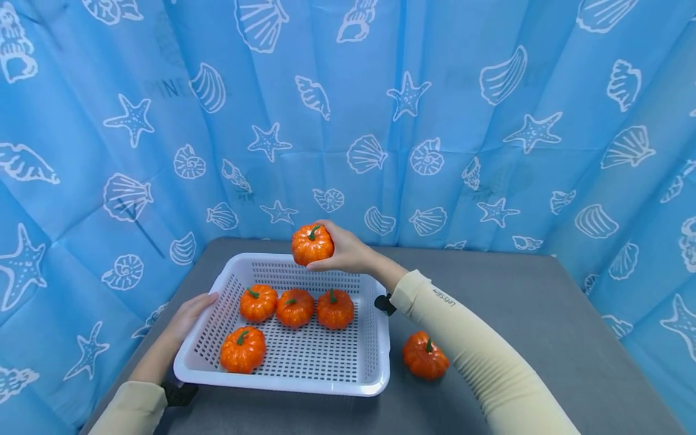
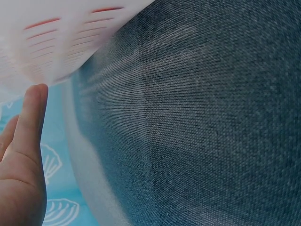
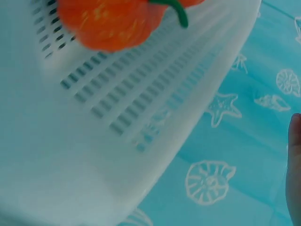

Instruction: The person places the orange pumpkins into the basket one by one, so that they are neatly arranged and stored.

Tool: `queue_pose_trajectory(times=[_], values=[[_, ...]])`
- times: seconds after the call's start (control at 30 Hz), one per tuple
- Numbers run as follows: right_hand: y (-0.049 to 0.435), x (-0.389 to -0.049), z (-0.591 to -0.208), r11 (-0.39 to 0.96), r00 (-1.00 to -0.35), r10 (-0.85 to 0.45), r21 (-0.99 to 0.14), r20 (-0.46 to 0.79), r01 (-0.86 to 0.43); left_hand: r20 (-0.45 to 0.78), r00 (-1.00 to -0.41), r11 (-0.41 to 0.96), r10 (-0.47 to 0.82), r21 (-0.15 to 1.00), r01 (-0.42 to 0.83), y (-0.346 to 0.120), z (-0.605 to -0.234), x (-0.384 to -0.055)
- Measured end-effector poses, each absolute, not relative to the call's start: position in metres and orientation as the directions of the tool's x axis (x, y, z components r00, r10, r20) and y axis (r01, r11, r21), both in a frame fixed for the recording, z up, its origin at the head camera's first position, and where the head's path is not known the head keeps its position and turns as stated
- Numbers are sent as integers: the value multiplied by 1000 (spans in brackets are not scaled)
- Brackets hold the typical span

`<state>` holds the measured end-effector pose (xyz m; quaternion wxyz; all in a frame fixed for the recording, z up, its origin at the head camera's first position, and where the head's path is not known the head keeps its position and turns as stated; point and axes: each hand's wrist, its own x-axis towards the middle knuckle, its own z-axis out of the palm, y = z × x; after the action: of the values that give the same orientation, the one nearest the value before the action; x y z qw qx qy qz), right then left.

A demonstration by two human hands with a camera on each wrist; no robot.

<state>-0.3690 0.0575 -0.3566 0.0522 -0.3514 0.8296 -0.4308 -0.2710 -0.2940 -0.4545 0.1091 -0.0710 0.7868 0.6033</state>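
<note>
Above the back rim of a white perforated basket (image 1: 304,386), my right hand (image 1: 346,246) grips a small orange pumpkin (image 1: 312,244) with a green stem. In the right wrist view only the edge of that hand (image 3: 294,169) shows; the held pumpkin is out of that frame. My left hand (image 1: 187,317) rests with fairly straight fingers at the basket's left side. Its fingertips (image 2: 41,89) meet the white wall in the left wrist view. Inside the basket, several like pumpkins lie: a row toward the back, with one pumpkin (image 1: 243,350) at the front left.
Another pumpkin (image 1: 426,356) sits on the grey table (image 1: 516,302) right of the basket, beside my right sleeve (image 1: 478,338). A blue curtain (image 1: 348,121) with white shells and starfish hangs behind the table and along its sides.
</note>
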Motion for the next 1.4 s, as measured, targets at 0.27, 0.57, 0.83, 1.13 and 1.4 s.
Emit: queue_pose_trajectory(times=[0.27,0.57,0.83,1.13,1.4], values=[[41,-362,-363,410,-702,-697,-722,145,-557,-259,-966,260,29,935,-243,-291,-454,-271],[30,-353,-376,433,-561,-827,-681,-40,-591,-254,-966,252,39,939,-236,-290,-456,-273],[14,-339,-385,467,-475,-865,-604,-160,-646,-258,-965,251,45,938,-239,-291,-458,-274],[1,-326,-396,478,-416,-878,-480,-237,-736,-259,-965,260,31,935,-242,-292,-459,-273],[-2,-321,-395,464,-396,-886,-435,-242,-772,-271,-963,262,17,930,-257,-295,-456,-272]])
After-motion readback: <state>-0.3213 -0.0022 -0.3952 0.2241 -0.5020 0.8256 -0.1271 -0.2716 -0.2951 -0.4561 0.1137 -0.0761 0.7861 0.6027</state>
